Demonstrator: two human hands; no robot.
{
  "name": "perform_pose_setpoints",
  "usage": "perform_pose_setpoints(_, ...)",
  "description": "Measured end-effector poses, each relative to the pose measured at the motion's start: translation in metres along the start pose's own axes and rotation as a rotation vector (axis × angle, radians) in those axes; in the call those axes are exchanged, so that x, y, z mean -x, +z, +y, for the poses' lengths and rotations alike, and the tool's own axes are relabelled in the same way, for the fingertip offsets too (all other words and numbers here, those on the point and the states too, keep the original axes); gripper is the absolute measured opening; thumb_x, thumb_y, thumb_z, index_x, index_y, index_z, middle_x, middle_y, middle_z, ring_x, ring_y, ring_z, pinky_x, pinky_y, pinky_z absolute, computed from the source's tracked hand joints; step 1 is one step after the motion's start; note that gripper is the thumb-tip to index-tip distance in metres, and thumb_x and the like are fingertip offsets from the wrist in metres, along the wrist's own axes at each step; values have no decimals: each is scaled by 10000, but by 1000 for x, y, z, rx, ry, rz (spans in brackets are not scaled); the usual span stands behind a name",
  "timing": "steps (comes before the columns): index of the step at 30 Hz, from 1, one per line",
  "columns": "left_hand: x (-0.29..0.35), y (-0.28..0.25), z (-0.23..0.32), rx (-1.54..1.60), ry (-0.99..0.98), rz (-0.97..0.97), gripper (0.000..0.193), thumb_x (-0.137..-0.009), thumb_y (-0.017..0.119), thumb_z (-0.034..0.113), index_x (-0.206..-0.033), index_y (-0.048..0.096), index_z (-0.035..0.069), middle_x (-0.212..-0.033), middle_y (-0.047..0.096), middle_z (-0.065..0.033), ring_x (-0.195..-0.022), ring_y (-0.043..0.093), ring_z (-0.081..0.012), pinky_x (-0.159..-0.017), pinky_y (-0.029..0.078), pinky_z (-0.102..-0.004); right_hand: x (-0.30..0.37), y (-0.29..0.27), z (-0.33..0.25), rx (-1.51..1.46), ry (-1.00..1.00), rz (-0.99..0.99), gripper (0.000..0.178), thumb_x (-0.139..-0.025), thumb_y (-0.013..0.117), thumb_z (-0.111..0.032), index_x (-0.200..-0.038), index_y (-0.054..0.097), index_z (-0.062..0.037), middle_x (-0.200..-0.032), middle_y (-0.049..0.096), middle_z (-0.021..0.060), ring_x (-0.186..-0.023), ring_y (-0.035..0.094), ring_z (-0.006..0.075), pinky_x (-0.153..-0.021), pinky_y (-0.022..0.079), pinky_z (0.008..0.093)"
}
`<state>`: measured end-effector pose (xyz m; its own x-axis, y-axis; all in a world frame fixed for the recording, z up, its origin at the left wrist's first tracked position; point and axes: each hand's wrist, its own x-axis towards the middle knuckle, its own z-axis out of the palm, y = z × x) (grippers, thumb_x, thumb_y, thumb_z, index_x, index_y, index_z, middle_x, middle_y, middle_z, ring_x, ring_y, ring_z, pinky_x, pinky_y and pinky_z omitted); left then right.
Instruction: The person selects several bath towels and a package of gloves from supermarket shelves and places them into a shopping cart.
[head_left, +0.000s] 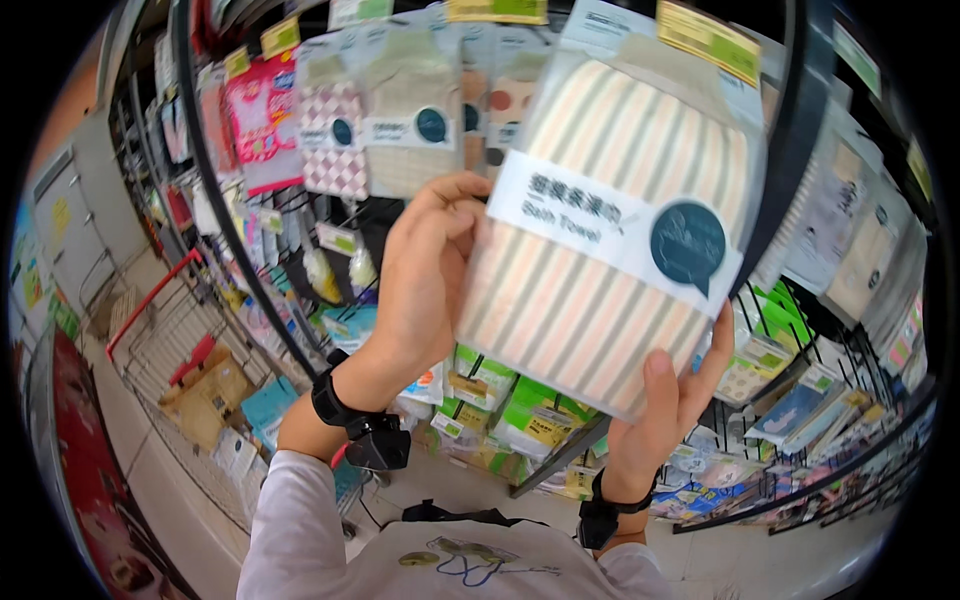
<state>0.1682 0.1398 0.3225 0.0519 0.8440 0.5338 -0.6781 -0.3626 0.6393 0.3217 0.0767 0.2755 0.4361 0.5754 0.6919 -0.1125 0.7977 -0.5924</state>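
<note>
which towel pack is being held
The striped pack, gripped at its sides by the left hand and right hand; the diamond-checked pack and beige pack hang behind it.

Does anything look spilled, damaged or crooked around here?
Nothing looks clearly spilled or damaged. The striped towel package tilts, but that's likely just how the right hand grips it, with the left hand at its edge.

My flat plastic-wrapped fabric towel point(575, 305) is striped cream, pale pink and grey-green, its wide paper band point(635, 240) white with a dark teal speech bubble point(688, 249)
</note>
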Motion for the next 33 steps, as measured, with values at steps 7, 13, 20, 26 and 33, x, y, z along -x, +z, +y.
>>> perform_pose_setpoints(7, 77, -114, -14, -16, -298, 122, 214, -861, 472, 116, -1052, 478, 18, -987, 557, -50, -913, 520, -108, -788, 416, -250, 54, 0, 32, 104, 187, -271, 633, -770, 566, -163, -1267, 218, 17, -1052, 526, 180, -969, 506, 220, -860, 355, 327)
perform_pose_setpoints(13, 155, -195, 0, -108, -465, 322, 263, -796, 574, 88, -1043, 489, 56, -997, 567, -19, -933, 530, -112, -791, 429, -249, 84, 27, 77, 66, 508, -677, 616, -774, 570, -157, -1271, 258, 30, -1060, 526, 171, -975, 502, 201, -843, 364, 309)
perform_pose_setpoints(20, 243, -266, 43, -459, -481, 599, 322, -736, 634, 93, -1021, 530, -16, -916, 605, -49, -813, 558, -89, -754, 432, -227, 164, 95, 118, 40, 773, -972, 695, -782, 568, -169, -1304, 153, 26, -1104, 483, 171, -969, 498, 193, -806, 390, 279)
perform_pose_setpoints(26, 319, -310, 83, -616, -592, 890, 257, -729, 631, 93, -951, 588, -30, -834, 626, -58, -718, 564, -80, -631, 451, -210, 241, 142, 160, -16, 1017, -1213, 711, -787, 565, -170, -1308, 123, 26, -1163, 430, 183, -999, 489, 210, -821, 394, 296)
perform_pose_setpoints(33, 414, -370, 106, -617, -584, 1105, 259, -745, 620, 154, -904, 612, -50, -685, 604, -18, -547, 492, -60, -514, 426, -205, 326, 197, 189, -39, 1322, -1480, 649, -812, 531, -109, -1310, 136, 26, -1061, 516, 164, -893, 543, 171, -745, 426, 257)
